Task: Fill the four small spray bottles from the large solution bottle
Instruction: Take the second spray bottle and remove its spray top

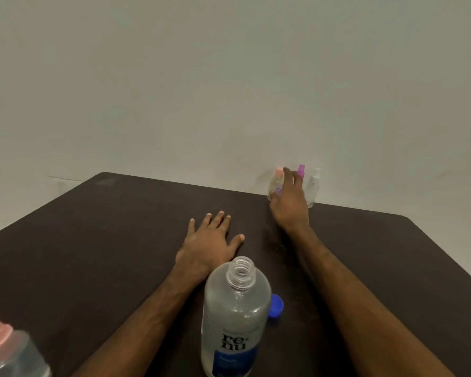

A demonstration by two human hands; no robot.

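Note:
The large clear solution bottle (235, 317) stands uncapped at the table's near middle, its blue cap (275, 306) lying just to its right. Three small spray bottles stand at the far edge by the wall: a pink-topped one (275, 183), a purple-topped one (301, 170) and a white-topped one (313, 186). My right hand (290, 202) is stretched out to them, fingers spread in front of the pink and purple ones; whether it grips one is blurred. My left hand (210, 240) lies flat on the table, empty. A fourth small bottle with a pink top (8, 349) is at the bottom left.
The dark brown table (106, 240) ends at a plain pale wall (229, 91) just behind the three small bottles. Its right corner is rounded and its left edge falls away at the far left.

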